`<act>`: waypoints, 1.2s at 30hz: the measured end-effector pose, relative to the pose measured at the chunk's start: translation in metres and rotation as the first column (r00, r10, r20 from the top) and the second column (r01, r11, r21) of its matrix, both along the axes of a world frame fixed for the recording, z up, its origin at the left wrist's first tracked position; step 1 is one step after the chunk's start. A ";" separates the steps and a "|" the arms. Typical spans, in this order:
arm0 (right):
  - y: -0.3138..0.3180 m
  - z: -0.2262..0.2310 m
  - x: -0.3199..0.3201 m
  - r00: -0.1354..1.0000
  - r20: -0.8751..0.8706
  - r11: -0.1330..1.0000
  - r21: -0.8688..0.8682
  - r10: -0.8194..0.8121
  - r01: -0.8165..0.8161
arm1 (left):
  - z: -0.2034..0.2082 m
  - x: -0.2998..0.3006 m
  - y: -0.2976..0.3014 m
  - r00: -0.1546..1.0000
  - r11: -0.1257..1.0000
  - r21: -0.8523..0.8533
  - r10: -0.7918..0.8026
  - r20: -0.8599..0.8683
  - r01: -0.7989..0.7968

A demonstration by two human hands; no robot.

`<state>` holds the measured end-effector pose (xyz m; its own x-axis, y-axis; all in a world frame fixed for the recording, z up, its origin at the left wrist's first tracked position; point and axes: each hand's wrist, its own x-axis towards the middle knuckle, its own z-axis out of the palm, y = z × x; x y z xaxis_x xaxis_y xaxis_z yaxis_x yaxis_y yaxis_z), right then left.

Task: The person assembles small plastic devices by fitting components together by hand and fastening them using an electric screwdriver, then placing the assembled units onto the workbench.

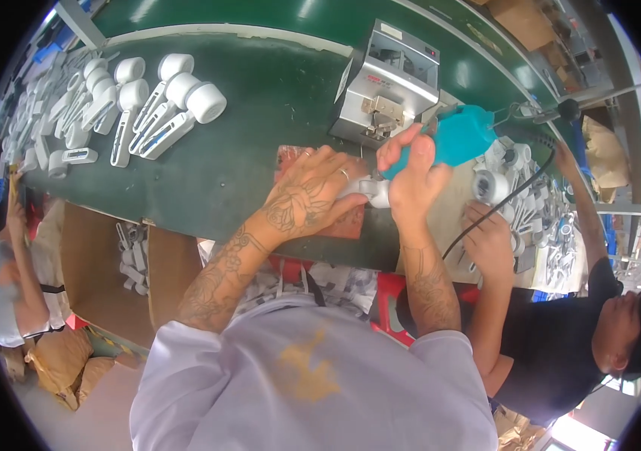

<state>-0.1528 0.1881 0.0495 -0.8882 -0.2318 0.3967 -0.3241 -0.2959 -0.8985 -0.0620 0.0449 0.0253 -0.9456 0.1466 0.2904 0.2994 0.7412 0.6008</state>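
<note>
My left hand (307, 192), a ring on one finger, presses a white plastic piece (377, 194) against a red pad (347, 225) on the green bench. Its fingers are closed over the piece and hide most of it. My right hand (415, 179) is wrapped round a teal power screwdriver (462, 135), which hangs from a hook and trails a black cord. The tool's front end is close above the white piece beside my left fingertips. Whether its tip touches the piece, I cannot tell.
Behind my hands stands a metal screw feeder (392, 79). White round-headed handle units (177, 101) crowd the bench's left. A co-worker's hand (489, 240) is at a pile of white parts (534, 177) on the right. A cardboard box (102, 259) stands below the left edge.
</note>
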 end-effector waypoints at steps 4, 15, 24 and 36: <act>-0.002 0.000 0.001 1.000 -0.011 1.000 0.010 -0.002 0.002 | -0.005 -0.002 0.000 0.999 1.000 0.016 -0.012 -0.034 0.013; -0.028 0.041 -0.036 0.971 -0.167 0.982 0.056 -0.170 0.181 | -0.014 0.001 -0.003 0.989 0.999 0.019 0.029 -0.144 -0.027; -0.030 0.026 -0.050 0.976 -0.165 0.978 0.123 -0.145 0.166 | -0.010 0.000 -0.003 0.992 0.999 0.043 0.002 -0.123 0.004; 0.018 0.027 0.025 1.000 -0.004 1.000 0.015 -0.019 0.019 | -0.007 0.000 -0.003 1.000 0.997 0.073 -0.008 -0.027 0.010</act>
